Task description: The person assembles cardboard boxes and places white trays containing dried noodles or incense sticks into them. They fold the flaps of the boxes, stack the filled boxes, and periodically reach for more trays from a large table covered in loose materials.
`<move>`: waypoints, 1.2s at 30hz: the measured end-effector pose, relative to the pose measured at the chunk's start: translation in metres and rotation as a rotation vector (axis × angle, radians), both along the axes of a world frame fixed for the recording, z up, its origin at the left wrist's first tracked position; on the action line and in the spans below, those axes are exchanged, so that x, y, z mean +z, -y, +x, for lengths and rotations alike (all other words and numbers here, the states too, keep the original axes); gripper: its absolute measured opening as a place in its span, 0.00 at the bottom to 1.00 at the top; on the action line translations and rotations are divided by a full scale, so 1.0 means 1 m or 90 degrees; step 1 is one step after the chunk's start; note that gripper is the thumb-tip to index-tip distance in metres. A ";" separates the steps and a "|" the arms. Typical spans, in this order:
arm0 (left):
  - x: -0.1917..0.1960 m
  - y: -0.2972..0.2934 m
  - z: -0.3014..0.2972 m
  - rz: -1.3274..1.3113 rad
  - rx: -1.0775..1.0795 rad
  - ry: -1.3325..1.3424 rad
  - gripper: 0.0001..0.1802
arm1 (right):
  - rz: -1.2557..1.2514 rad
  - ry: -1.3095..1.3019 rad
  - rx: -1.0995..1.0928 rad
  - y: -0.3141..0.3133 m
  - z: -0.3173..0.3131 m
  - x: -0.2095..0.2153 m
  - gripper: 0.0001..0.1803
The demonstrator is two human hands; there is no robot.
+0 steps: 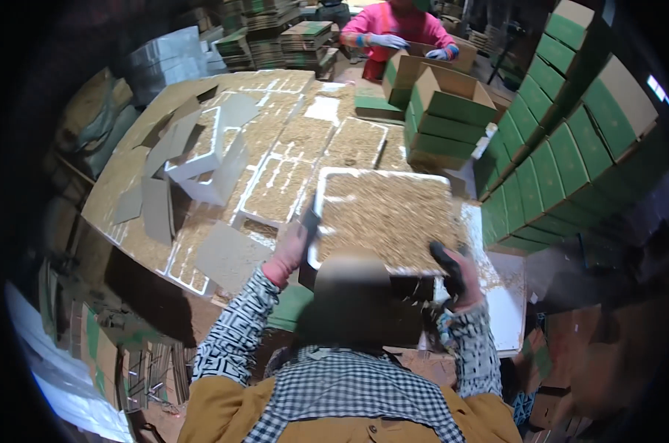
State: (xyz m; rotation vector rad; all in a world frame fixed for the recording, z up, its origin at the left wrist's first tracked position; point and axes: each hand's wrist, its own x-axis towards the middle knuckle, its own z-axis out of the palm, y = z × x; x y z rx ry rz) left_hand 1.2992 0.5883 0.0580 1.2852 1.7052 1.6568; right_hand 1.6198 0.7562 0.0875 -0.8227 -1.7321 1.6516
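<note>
A white rectangular foam tray (382,172), filled almost to the rim with loose brown dried bits (386,214), is in front of me at the near part of the table. What the bits are I cannot make out. My left hand (295,249), in a pink glove with a dark palm, grips its left side. On the near right corner, my right hand (458,273), gloved alike, has its thumb over the rim. The tray is slightly motion-blurred. Just beyond it, another filled white tray (358,140) lies on the table. My cap hides part of the near edge.
More filled trays cover the table (139,140), with loose grey card sheets (157,210) and white foam boxes (209,159) at left. Open green-brown cartons (453,111) stand at the far right; tall carton stacks (549,162) line the right. Across the table, a person in pink (405,29) handles a carton.
</note>
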 end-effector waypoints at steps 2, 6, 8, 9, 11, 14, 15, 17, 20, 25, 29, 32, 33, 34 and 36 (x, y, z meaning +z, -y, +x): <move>0.014 -0.003 0.005 -0.031 0.072 -0.429 0.27 | -0.009 -0.119 -0.040 0.028 0.028 0.038 0.21; -0.021 0.005 0.011 -0.034 0.120 0.153 0.19 | -0.110 -0.090 -0.177 0.075 0.037 0.066 0.31; -0.039 -0.003 0.032 0.099 0.088 0.277 0.21 | -0.121 -0.047 -0.193 0.086 0.022 0.054 0.32; -0.037 -0.002 0.035 0.090 0.051 0.280 0.22 | -0.111 -0.006 -0.184 0.090 0.011 0.049 0.33; -0.045 0.019 0.013 0.098 0.257 0.437 0.22 | -0.180 0.068 -0.147 0.092 -0.030 0.047 0.28; -0.058 0.079 -0.066 -0.251 0.356 -0.317 0.35 | 0.115 0.375 -0.130 0.058 -0.031 -0.019 0.30; -0.080 0.110 -0.104 -0.330 0.277 -0.555 0.38 | 0.251 0.487 -0.143 0.051 -0.037 -0.022 0.32; -0.086 0.152 -0.146 -0.358 0.129 -0.719 0.44 | 0.396 0.519 -0.153 0.052 -0.053 -0.009 0.26; -0.056 0.143 -0.172 -0.506 -0.056 -0.794 0.41 | 0.681 0.760 0.152 0.042 -0.076 -0.009 0.10; -0.095 0.113 -0.216 -0.542 -0.298 -0.937 0.26 | 0.490 0.668 -0.097 0.044 -0.083 -0.057 0.10; -0.079 0.154 -0.231 -0.480 -0.152 -0.985 0.15 | 0.535 0.254 -0.306 0.065 -0.024 -0.010 0.15; -0.068 0.168 -0.217 -0.362 0.007 -1.021 0.09 | 0.359 0.774 -0.188 0.041 0.114 -0.043 0.24; -0.058 0.179 -0.206 -0.320 0.089 -1.025 0.09 | 0.273 0.871 -0.083 0.046 0.136 -0.054 0.30; -0.048 0.190 -0.195 -0.280 0.176 -1.012 0.09 | 0.279 1.024 0.109 0.051 0.147 -0.069 0.33; -0.015 0.133 -0.128 -0.210 0.265 -0.820 0.10 | 0.447 0.814 -0.090 0.063 0.222 -0.162 0.26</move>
